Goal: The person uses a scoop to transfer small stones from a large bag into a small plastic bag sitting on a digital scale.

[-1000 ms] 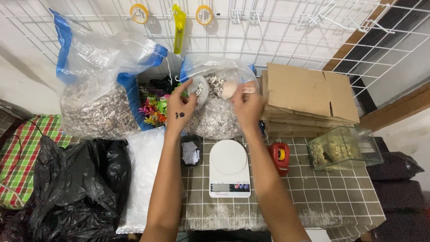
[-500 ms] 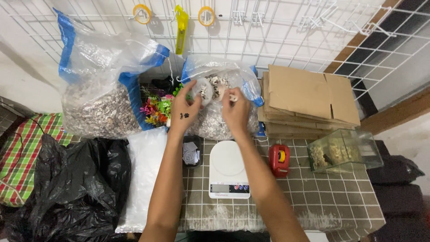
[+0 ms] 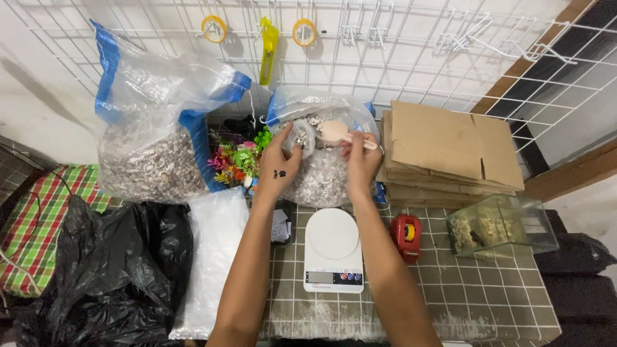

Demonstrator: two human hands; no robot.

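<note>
While right hand holds wooden scoop, gravel bag gapes.

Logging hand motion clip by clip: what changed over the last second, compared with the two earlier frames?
Little changed. The right hand drew its wooden scoop slightly back over the open clear bag of pebbles. The left hand kept holding the small round container at the bag's mouth. Neither hand took up or let go of anything. The white scale, red tape measure, cardboard stack and glass tank stayed put.
</note>
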